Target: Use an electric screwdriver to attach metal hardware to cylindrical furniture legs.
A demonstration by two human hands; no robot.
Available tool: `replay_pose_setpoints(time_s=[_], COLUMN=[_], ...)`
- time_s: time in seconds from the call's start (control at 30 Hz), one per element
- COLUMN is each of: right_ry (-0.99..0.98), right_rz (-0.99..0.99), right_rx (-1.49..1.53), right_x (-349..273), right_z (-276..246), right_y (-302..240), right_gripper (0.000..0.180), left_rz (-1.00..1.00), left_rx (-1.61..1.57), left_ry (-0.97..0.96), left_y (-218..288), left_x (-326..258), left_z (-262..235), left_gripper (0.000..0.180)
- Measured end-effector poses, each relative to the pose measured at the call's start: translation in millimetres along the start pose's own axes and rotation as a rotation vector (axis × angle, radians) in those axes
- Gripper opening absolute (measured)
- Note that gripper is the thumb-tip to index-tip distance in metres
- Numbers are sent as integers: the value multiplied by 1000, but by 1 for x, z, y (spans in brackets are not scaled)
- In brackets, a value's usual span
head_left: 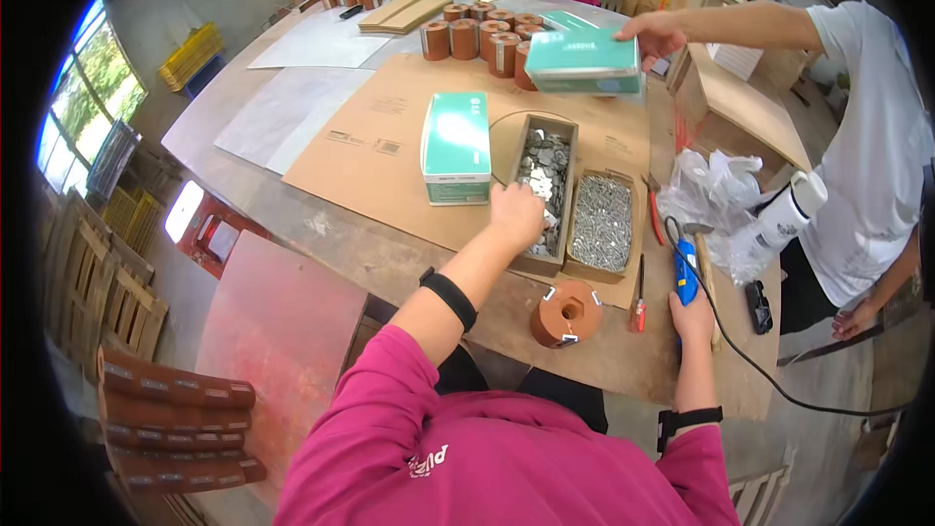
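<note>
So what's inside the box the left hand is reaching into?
Small shiny metal pieces fill the long cardboard box. The left hand covers its near end, so what the fingers touch is hidden.

Two green boxes (456, 146) (584, 60), two open trays of metal parts (545, 180) (601, 222), one brown spool (566, 313) up front.

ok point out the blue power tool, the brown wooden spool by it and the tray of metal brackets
blue power tool (687, 273), head view, on its body
brown wooden spool (566, 315), head view, top face
tray of metal brackets (545, 170), head view, on the brackets inside
</note>
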State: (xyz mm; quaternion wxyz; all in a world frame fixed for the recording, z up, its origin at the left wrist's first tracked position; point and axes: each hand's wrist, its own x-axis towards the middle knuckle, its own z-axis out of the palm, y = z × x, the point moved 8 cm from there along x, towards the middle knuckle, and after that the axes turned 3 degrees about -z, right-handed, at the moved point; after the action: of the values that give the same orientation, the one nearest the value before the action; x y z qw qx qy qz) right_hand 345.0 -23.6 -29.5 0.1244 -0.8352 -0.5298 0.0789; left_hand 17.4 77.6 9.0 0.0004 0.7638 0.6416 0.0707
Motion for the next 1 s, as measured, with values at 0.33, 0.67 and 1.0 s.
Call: replay_pose_setpoints(time_s=[0.33, 0.67, 1.0], right_ry=[-2, 16, 17], right_rz=[15, 17, 10], right_rx=[-9, -9, 2], right_x=[-2, -4, -1], right_z=[2, 0, 0], right_y=[-4, -2, -3], right_gripper=[62, 61, 62], left_rz=[98, 108, 107], left_rx=[-26, -20, -72], left_ry=[179, 181, 156], left_y=[-2, 1, 0], left_x=[-9, -9, -10], left_z=[-5, -1, -8], left_gripper=[18, 14, 13])
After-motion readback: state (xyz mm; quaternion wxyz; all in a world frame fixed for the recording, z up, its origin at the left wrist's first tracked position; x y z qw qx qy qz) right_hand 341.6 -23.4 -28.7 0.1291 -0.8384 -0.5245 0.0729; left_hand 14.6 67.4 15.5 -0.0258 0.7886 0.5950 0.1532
